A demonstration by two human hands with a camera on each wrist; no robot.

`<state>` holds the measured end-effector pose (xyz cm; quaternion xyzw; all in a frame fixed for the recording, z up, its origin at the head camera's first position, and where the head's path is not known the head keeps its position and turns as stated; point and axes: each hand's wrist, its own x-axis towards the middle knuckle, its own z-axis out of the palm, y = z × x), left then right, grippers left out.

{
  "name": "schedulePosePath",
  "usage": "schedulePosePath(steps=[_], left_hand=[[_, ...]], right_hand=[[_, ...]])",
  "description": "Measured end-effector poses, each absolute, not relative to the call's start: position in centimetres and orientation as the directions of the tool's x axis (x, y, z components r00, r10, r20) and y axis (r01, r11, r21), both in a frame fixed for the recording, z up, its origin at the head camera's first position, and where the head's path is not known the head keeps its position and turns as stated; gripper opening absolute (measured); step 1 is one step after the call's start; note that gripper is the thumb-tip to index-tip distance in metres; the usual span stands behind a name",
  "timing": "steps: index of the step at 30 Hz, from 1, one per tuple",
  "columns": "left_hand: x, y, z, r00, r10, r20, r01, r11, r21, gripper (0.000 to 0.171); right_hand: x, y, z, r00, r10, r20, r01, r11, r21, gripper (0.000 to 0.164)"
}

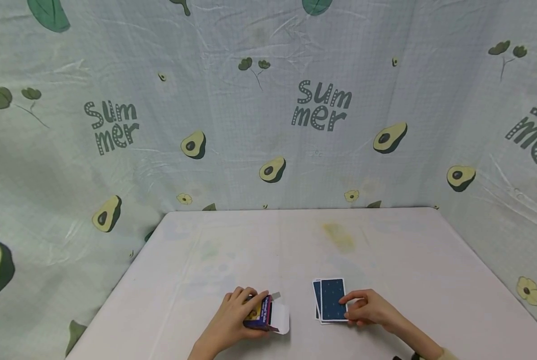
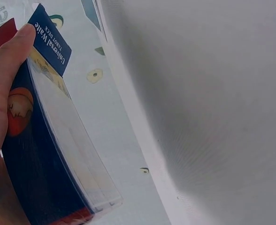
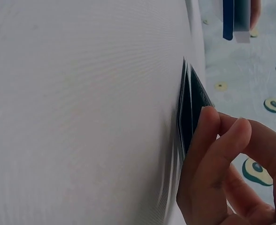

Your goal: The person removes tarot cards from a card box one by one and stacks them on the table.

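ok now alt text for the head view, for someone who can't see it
A person's left hand holds an open box at a white table, while the right hand touches the right edge of overlapping blue cards. Behind is a pale sheet printed with avocados and "summer".

I am watching a white table with a yellowish blotch tinting it, right of the middle near its far edge. The box, nearer the left edge than the cards, is showing me dark blue with white lettering, a yellow panel, a red flap and a white flap. The cards are displaying dark-blue backs, paler-specked and white-bordered. Beyond the far edge, the pale grey backdrop is carrying green-and-yellow avocados, yellow flowers and darker grey "summer" print.
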<state>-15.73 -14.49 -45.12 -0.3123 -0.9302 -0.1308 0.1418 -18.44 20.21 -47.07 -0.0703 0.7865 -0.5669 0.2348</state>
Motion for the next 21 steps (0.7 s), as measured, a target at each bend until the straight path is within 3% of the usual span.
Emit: schedulePosePath(steps=[21], left_hand=[[-16.04, -14.07, -45.29, -0.747, 0.556, 0.365, 0.635, 0.759, 0.144, 0.073]], right_hand=[[-19.1, 20.01, -47.25, -0.866, -0.425, -0.264, 0.117, 0.34, -0.933, 0.036]])
